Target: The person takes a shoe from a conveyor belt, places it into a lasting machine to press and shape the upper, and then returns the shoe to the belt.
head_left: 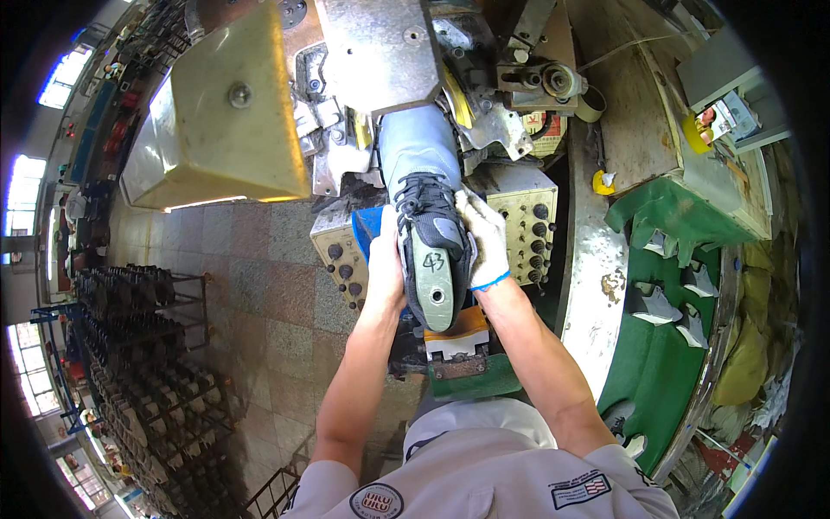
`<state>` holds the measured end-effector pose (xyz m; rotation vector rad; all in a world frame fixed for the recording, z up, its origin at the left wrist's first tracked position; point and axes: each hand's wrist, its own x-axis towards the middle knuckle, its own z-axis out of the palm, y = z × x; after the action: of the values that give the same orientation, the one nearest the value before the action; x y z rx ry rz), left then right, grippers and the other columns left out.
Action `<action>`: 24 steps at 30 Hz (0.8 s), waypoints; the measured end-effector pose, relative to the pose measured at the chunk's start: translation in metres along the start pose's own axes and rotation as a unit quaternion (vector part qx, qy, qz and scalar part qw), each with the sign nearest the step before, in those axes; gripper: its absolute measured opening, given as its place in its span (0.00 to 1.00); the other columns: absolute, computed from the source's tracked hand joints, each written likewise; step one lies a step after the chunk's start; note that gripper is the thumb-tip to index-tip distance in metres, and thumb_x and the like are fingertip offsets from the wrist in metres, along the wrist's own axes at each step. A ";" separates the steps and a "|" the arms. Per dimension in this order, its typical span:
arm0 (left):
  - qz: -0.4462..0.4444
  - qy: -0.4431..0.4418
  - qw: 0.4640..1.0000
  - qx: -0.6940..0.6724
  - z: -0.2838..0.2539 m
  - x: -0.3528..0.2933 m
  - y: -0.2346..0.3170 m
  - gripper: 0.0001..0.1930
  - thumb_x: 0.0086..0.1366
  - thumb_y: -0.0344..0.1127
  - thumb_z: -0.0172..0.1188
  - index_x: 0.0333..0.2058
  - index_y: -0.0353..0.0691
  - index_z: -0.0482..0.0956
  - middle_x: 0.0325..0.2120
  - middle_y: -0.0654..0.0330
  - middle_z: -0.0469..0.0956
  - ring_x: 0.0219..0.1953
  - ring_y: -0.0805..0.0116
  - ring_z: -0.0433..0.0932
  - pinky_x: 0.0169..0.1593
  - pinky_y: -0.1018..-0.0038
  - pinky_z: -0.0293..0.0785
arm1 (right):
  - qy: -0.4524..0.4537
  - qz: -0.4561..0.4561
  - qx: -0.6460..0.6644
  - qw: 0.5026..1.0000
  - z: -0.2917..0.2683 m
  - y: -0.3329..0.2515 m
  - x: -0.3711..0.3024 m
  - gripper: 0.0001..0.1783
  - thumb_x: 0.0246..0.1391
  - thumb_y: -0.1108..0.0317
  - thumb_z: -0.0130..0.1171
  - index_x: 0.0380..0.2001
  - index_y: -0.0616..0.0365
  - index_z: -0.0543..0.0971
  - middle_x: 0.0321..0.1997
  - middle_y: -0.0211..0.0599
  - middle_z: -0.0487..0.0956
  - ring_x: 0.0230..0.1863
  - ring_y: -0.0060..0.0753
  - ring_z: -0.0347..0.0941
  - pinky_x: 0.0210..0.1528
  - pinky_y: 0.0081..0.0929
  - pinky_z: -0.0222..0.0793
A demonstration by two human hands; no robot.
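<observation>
A dark shoe upper with black laces (425, 192) is stretched over a green shoe last (433, 281), which has a round hole and a handwritten mark. The shoe's grey-blue toe (419, 143) sits under the metal head (380, 52) of a machine, between its metal clamp parts (497, 130). My left hand (386, 264) is closed on the left side of the shoe. On the other side my right hand (486, 240), in a white glove with a blue cuff, grips it near the heel. Both hands' fingertips are partly hidden by the shoe.
Two control boxes with black knobs (533, 229) flank the shoe below the machine. A large yellowish guard (225, 112) hangs at left. Several light shoe pieces (654, 304) lie on a green surface (644, 363) at right. Racks of shoes (143, 346) stand on the left floor.
</observation>
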<state>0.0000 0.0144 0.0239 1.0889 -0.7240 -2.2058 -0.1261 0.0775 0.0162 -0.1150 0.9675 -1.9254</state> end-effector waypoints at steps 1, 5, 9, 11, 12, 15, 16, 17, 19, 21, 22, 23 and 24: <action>0.001 0.008 1.000 0.000 0.004 0.000 0.001 0.28 0.77 0.57 0.43 0.47 0.35 0.80 0.38 0.61 0.83 0.37 0.72 0.81 0.45 0.72 0.78 | 0.004 0.007 -0.001 1.000 -0.002 0.000 0.001 0.21 0.68 0.63 0.55 0.57 0.65 0.76 0.49 0.34 0.81 0.47 0.24 0.77 0.51 0.23 0.73; 0.026 0.017 0.999 0.025 -0.003 0.011 -0.007 0.27 0.77 0.55 0.43 0.46 0.36 0.81 0.36 0.61 0.83 0.36 0.74 0.80 0.43 0.73 0.77 | 0.024 0.020 -0.009 0.999 -0.004 0.004 0.004 0.16 0.68 0.61 0.56 0.48 0.64 0.80 0.43 0.31 0.82 0.42 0.22 0.77 0.46 0.23 0.74; 0.041 0.056 0.995 0.071 0.004 0.008 -0.004 0.26 0.78 0.53 0.44 0.42 0.36 0.82 0.33 0.64 0.82 0.33 0.76 0.77 0.41 0.74 0.75 | 0.032 0.022 -0.043 0.998 -0.010 0.005 0.006 0.15 0.68 0.60 0.56 0.45 0.62 0.81 0.41 0.30 0.81 0.39 0.20 0.75 0.43 0.21 0.73; 0.065 0.083 0.988 0.111 0.004 0.011 -0.003 0.24 0.78 0.51 0.45 0.40 0.36 0.82 0.33 0.65 0.81 0.33 0.78 0.75 0.41 0.75 0.73 | 0.019 0.025 -0.049 0.998 -0.006 0.002 0.005 0.17 0.69 0.58 0.54 0.45 0.61 0.81 0.41 0.29 0.81 0.40 0.19 0.75 0.44 0.21 0.73; 0.094 0.076 0.983 0.140 0.000 0.013 -0.005 0.24 0.78 0.50 0.45 0.40 0.35 0.82 0.33 0.66 0.81 0.33 0.78 0.75 0.41 0.76 0.73 | 0.021 0.038 -0.040 0.998 -0.009 0.006 0.006 0.18 0.68 0.58 0.56 0.48 0.62 0.81 0.42 0.29 0.82 0.41 0.20 0.75 0.46 0.21 0.73; 0.154 0.056 0.964 0.207 -0.007 0.018 -0.012 0.23 0.79 0.48 0.44 0.39 0.34 0.81 0.33 0.66 0.81 0.33 0.79 0.74 0.41 0.76 0.72 | 0.075 0.098 -0.019 0.992 -0.032 0.033 0.009 0.21 0.67 0.54 0.59 0.49 0.61 0.82 0.44 0.26 0.82 0.42 0.17 0.75 0.47 0.20 0.72; 0.161 0.060 0.961 0.216 -0.007 0.018 -0.011 0.23 0.79 0.46 0.43 0.39 0.34 0.81 0.33 0.66 0.80 0.33 0.79 0.74 0.41 0.76 0.72 | 0.084 0.109 -0.027 0.990 -0.028 0.033 0.006 0.20 0.67 0.52 0.58 0.44 0.59 0.83 0.40 0.22 0.80 0.39 0.15 0.73 0.45 0.19 0.71; 0.176 0.056 0.953 0.241 -0.012 0.022 -0.014 0.23 0.79 0.46 0.43 0.39 0.33 0.81 0.33 0.66 0.80 0.33 0.78 0.74 0.41 0.76 0.72 | 0.071 0.084 -0.046 0.993 -0.031 0.037 0.009 0.19 0.67 0.51 0.58 0.42 0.58 0.82 0.38 0.22 0.80 0.38 0.15 0.72 0.43 0.19 0.71; 0.189 0.054 0.951 0.240 -0.014 0.021 -0.016 0.23 0.79 0.46 0.43 0.39 0.33 0.81 0.33 0.65 0.80 0.33 0.78 0.74 0.41 0.75 0.73 | 0.050 0.052 -0.085 0.994 -0.036 0.039 0.013 0.20 0.68 0.50 0.56 0.39 0.57 0.82 0.36 0.21 0.78 0.37 0.14 0.71 0.42 0.19 0.70; 0.249 0.030 0.927 0.278 -0.013 0.021 -0.019 0.22 0.79 0.44 0.42 0.37 0.32 0.80 0.31 0.66 0.79 0.33 0.77 0.74 0.41 0.76 0.72 | 0.034 0.038 -0.127 0.991 -0.037 0.036 0.015 0.20 0.68 0.49 0.55 0.38 0.56 0.82 0.34 0.21 0.78 0.35 0.15 0.71 0.40 0.20 0.71; 0.246 0.033 0.929 0.276 -0.015 0.019 -0.018 0.22 0.79 0.43 0.42 0.37 0.32 0.79 0.30 0.65 0.79 0.33 0.77 0.73 0.40 0.76 0.71 | 0.058 0.042 -0.102 0.992 -0.024 0.032 0.006 0.21 0.69 0.48 0.54 0.38 0.55 0.82 0.35 0.22 0.79 0.35 0.16 0.72 0.39 0.22 0.72; 0.246 0.034 0.930 0.271 -0.014 0.022 -0.018 0.21 0.79 0.42 0.42 0.36 0.32 0.78 0.29 0.65 0.78 0.32 0.77 0.72 0.40 0.76 0.70 | 0.048 0.044 -0.084 0.994 -0.024 0.031 0.009 0.21 0.68 0.47 0.54 0.39 0.55 0.82 0.35 0.23 0.79 0.36 0.17 0.72 0.40 0.22 0.72; 0.261 0.032 0.916 0.302 -0.023 0.028 -0.021 0.20 0.79 0.41 0.42 0.36 0.31 0.77 0.28 0.64 0.77 0.32 0.77 0.70 0.40 0.76 0.69 | 0.039 0.046 -0.067 0.996 -0.026 0.030 0.012 0.22 0.68 0.47 0.54 0.40 0.55 0.82 0.36 0.23 0.80 0.36 0.17 0.73 0.40 0.23 0.73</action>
<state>-0.0007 0.0049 -0.0172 1.0686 -1.5294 -1.5100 -0.1233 0.0757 -0.0249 -0.0712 1.1356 -1.7927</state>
